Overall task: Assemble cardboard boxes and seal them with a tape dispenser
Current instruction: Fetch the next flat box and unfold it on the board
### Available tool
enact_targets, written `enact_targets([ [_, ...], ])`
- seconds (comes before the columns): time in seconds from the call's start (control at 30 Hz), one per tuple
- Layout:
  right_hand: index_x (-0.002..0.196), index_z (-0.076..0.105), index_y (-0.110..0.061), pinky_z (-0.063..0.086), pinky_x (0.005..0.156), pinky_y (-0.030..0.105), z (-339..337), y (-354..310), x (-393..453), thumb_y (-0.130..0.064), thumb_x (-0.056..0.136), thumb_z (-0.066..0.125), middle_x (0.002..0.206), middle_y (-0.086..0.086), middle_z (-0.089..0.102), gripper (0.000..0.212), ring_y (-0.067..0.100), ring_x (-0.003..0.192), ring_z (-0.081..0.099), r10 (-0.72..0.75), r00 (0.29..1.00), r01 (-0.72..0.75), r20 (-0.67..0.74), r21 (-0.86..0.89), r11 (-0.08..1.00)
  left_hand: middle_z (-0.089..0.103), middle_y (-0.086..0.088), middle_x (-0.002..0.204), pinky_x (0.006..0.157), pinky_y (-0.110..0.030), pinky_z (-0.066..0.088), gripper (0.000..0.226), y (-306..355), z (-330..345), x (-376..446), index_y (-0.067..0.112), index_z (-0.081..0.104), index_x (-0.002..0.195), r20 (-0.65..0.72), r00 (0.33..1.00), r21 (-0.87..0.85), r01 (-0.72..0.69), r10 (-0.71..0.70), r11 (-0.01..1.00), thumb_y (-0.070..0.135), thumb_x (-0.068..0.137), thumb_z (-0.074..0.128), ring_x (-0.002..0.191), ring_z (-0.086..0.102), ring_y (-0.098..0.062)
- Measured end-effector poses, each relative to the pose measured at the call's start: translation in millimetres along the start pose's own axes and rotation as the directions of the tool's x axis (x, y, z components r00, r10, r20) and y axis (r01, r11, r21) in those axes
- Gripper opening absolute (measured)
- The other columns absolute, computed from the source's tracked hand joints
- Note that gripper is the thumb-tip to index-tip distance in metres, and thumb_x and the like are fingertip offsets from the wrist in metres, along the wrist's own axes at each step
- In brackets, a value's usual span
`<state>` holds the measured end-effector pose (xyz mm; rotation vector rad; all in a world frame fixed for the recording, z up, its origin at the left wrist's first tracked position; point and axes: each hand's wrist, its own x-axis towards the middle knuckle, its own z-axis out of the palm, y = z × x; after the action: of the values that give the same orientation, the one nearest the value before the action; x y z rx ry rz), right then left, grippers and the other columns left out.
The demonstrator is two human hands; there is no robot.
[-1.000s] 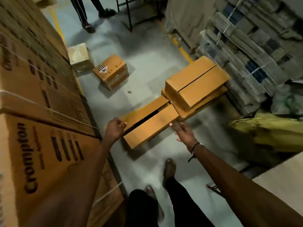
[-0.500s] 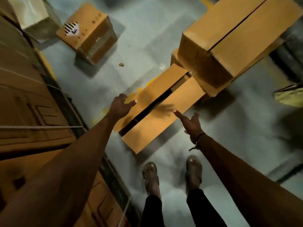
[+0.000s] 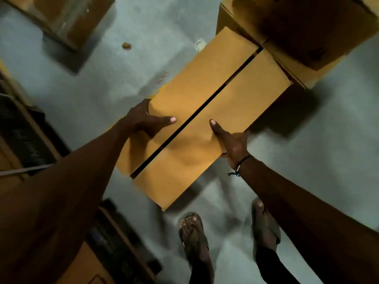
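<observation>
Both hands have closed onto the long cardboard box since half a second ago, when they hovered just off its near end, and the view has dropped much closer to it. At the far left a blurred brown carton [image 3: 67,19] sits on the grey floor [image 3: 98,83], and stacked printed cartons [image 3: 26,140] run down the left edge. The left hand [image 3: 143,119] grips the box's left edge, thumb laid flat on the left top flap and fingers [image 3: 141,105] curled over the side. The long cardboard box [image 3: 205,119] lies on the floor in the middle, running from near left to far right, its two top flaps folded down with a dark open seam [image 3: 196,113] between them and no tape on it. The right hand [image 3: 231,142] holds the right edge, thumb stretched across the right flap and the other fingers wrapped down out of sight; a dark cord bracelet [image 3: 239,167] circles that wrist. The box's far end touches a larger stack of boxes [image 3: 307,33] at the far right. Two sandalled feet [image 3: 192,232] stand near the box's near end.
</observation>
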<state>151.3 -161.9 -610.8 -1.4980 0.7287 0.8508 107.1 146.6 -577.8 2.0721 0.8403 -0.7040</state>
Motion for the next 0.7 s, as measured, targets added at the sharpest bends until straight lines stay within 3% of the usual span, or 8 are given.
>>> enact_targets([
  [0.13, 0.154, 0.022, -0.036, 0.052, 0.096, 0.069, 4, -6, -16, -0.066, 0.029, 0.103, 0.134, -0.004, 0.066, 0.152, 0.028, 0.121, 0.064, -0.017, 0.999, 0.018, -0.030, 0.003, 1.000, 0.071, 0.012, 0.090, 0.090, -0.042, 0.060, 0.071, 17, -7, -29, 0.033, 0.066, 0.101, 0.013, 0.997, -0.028, -0.080, 0.081, 0.996, 0.081, 0.053, 0.087, 0.090, 0.071, -0.019],
  [0.17, 0.153, 0.025, -0.036, 0.053, 0.096, 0.068, 5, -11, -22, -0.066, 0.030, 0.103, 0.132, -0.005, 0.068, 0.149, 0.027, 0.120, 0.065, -0.029, 0.999, 0.029, -0.025, -0.004, 1.000, 0.072, 0.011, 0.088, 0.086, -0.040, 0.060, 0.069, 18, -12, -37, 0.032, 0.066, 0.101, 0.007, 0.997, -0.040, -0.080, 0.081, 0.996, 0.078, 0.055, 0.088, 0.088, 0.072, -0.019],
  [0.3, 0.146, 0.033, -0.039, 0.054, 0.095, 0.066, 8, -34, -54, -0.065, 0.035, 0.103, 0.133, -0.007, 0.067, 0.134, 0.026, 0.122, 0.064, -0.062, 0.998, 0.063, 0.019, -0.062, 0.996, 0.064, 0.009, 0.115, 0.086, -0.032, 0.049, 0.088, 27, -28, -78, 0.028, 0.057, 0.127, -0.088, 0.996, -0.070, -0.030, 0.024, 0.997, 0.074, 0.059, 0.087, 0.102, 0.063, -0.015],
  [0.43, 0.150, 0.030, -0.044, 0.058, 0.089, 0.063, 18, -68, -108, -0.073, 0.035, 0.099, 0.138, -0.008, 0.062, 0.137, 0.027, 0.124, 0.062, -0.088, 0.996, 0.092, 0.036, -0.151, 0.984, 0.051, 0.009, 0.123, 0.090, -0.032, 0.042, 0.106, 39, -61, -131, 0.023, 0.047, 0.143, -0.152, 0.987, -0.081, 0.033, -0.045, 0.996, 0.076, 0.058, 0.085, 0.111, 0.051, -0.015],
  [0.6, 0.147, 0.033, -0.044, 0.054, 0.101, 0.059, 22, -118, -200, -0.073, 0.036, 0.098, 0.133, -0.015, 0.063, 0.132, 0.020, 0.123, 0.061, -0.143, 0.989, 0.148, 0.044, -0.160, 0.976, 0.055, 0.006, 0.122, 0.086, -0.034, 0.047, 0.106, 74, -116, -223, 0.023, 0.049, 0.134, -0.206, 0.973, -0.141, 0.078, -0.106, 0.987, 0.077, 0.050, 0.087, 0.108, 0.054, -0.017],
  [0.7, 0.149, 0.035, -0.041, 0.054, 0.102, 0.057, 17, -154, -267, -0.072, 0.038, 0.098, 0.134, -0.012, 0.063, 0.131, 0.020, 0.122, 0.061, -0.162, 0.985, 0.169, 0.056, -0.162, 0.972, 0.061, 0.001, 0.126, 0.095, -0.046, 0.055, 0.121, 107, -151, -286, 0.024, 0.051, 0.127, -0.260, 0.956, -0.137, 0.101, -0.134, 0.985, 0.093, 0.032, 0.080, 0.114, 0.060, -0.025],
])
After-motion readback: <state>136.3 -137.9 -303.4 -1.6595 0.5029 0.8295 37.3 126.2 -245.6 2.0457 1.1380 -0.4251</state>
